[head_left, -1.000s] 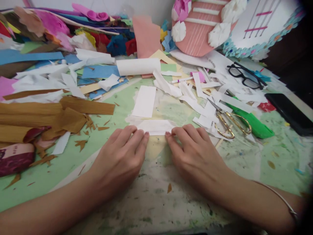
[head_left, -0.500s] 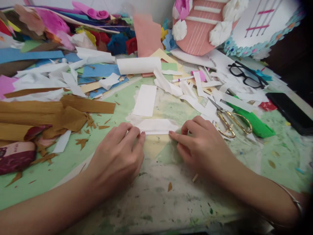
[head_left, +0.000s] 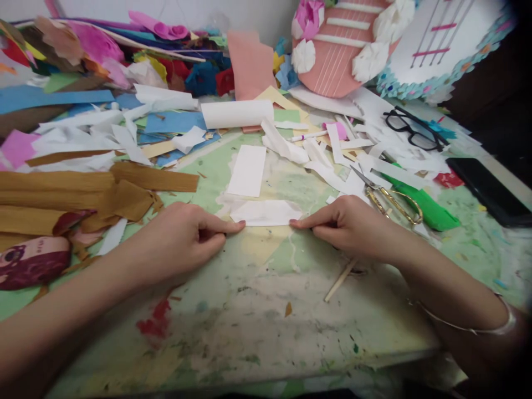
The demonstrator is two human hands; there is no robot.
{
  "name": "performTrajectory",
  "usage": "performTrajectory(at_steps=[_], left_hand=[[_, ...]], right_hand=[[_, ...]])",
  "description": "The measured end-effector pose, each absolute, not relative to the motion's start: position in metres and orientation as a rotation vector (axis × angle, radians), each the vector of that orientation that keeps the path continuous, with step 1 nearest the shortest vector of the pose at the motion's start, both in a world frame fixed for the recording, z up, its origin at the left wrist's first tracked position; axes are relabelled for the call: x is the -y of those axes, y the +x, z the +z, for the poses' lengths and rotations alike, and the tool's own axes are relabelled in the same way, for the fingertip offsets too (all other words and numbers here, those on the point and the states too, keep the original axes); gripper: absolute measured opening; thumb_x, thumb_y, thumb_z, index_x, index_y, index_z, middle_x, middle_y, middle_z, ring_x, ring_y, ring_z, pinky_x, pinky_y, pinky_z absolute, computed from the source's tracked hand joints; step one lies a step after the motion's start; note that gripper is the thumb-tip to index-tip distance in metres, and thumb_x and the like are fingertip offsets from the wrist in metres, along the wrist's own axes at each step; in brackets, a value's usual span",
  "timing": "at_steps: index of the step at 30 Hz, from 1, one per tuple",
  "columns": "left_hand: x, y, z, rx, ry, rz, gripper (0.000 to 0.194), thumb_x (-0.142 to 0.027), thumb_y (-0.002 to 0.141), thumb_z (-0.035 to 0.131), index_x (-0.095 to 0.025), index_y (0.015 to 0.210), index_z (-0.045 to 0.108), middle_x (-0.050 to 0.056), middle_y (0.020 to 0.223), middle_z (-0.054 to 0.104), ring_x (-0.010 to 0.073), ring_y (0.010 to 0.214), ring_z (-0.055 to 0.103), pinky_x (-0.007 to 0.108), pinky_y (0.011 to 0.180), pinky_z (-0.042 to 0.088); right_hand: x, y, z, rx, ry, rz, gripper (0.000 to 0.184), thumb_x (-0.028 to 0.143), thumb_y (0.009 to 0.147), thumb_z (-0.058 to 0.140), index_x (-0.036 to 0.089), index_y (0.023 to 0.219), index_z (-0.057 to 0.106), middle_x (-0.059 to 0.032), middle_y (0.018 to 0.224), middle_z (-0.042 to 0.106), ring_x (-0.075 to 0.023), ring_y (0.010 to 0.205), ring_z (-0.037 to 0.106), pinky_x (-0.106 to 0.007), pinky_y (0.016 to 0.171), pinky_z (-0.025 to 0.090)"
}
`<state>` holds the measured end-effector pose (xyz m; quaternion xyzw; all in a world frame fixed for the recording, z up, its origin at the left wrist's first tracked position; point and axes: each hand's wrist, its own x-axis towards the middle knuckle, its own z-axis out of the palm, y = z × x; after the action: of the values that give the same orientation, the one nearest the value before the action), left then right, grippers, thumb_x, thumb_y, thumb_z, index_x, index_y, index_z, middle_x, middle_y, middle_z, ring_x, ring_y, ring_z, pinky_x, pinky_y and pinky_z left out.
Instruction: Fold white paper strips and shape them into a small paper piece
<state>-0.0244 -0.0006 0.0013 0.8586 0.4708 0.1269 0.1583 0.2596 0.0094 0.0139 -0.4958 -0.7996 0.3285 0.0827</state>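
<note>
A folded strip of white paper lies flat on the stained table covering in front of me. My left hand presses its stretched index fingertip on the near left corner, its other fingers curled under. At the near right corner, my right hand pins the strip the same way with its index finger, the rest curled. Just beyond the strip lies a flat white paper rectangle. A thin wooden stick shows below my right hand, its upper end partly hidden.
Gold-handled scissors, a green crepe paper piece, black glasses and a phone lie to the right. Brown crepe paper and a maroon case are at left. A white paper roll and decorated guitar shapes stand behind.
Both hands have turned flatter and drawn outward along the strip's near edge, index fingers now pointing inward. More of the wooden stick shows. The near fold of the strip looks flatter.
</note>
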Motion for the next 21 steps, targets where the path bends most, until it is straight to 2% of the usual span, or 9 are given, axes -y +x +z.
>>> performTrajectory(at_steps=[3,9,16,18,21], left_hand=[[0.0,-0.025,0.002,-1.394,2.366,0.275,0.034,-0.019,0.077,0.053,-0.036,0.099,0.074,-0.002,0.08,0.076,0.014,0.051,0.061,0.023,0.046,0.04],[0.006,-0.021,0.003,-1.438,2.617,0.232,0.032,-0.022,0.079,0.052,-0.033,0.099,0.075,0.002,0.068,0.072,0.0194,0.057,0.061,0.028,0.051,0.04],[0.013,-0.009,0.001,-1.452,2.744,0.145,0.033,-0.022,0.081,0.047,-0.028,0.094,0.077,0.006,0.062,0.066,0.0236,0.062,0.059,0.034,0.056,0.039],[0.012,-0.009,-0.001,-1.443,2.707,0.208,0.033,-0.02,0.08,0.047,-0.025,0.092,0.077,0.006,0.065,0.068,0.023,0.063,0.06,0.034,0.057,0.04],[0.007,-0.012,-0.005,-1.407,2.575,0.406,0.03,-0.018,0.078,0.048,-0.022,0.085,0.077,0.005,0.072,0.073,0.0187,0.064,0.063,0.03,0.06,0.043]], right_hand=[[-0.012,0.262,0.013,2.381,-1.461,0.996,0.039,0.009,0.077,0.053,0.03,0.103,0.074,0.0048,0.103,0.073,-0.0191,0.092,0.07,-0.03,0.083,0.055],[-0.012,0.261,0.014,2.402,-1.441,1.013,0.039,0.009,0.077,0.054,0.031,0.104,0.073,0.004,0.105,0.072,-0.0192,0.092,0.07,-0.03,0.083,0.054],[-0.012,0.257,0.015,2.43,-1.486,0.959,0.036,0.013,0.078,0.053,0.027,0.104,0.074,-0.0007,0.104,0.073,-0.0185,0.087,0.069,-0.028,0.074,0.051],[-0.014,0.256,0.019,2.447,-1.497,0.979,0.037,0.012,0.077,0.052,0.024,0.104,0.074,-0.0026,0.096,0.076,-0.0158,0.075,0.067,-0.026,0.067,0.049],[-0.015,0.257,0.024,2.469,-1.517,1.015,0.04,0.009,0.076,0.05,0.021,0.105,0.074,-0.0018,0.068,0.074,-0.0107,0.054,0.057,-0.022,0.057,0.043]])
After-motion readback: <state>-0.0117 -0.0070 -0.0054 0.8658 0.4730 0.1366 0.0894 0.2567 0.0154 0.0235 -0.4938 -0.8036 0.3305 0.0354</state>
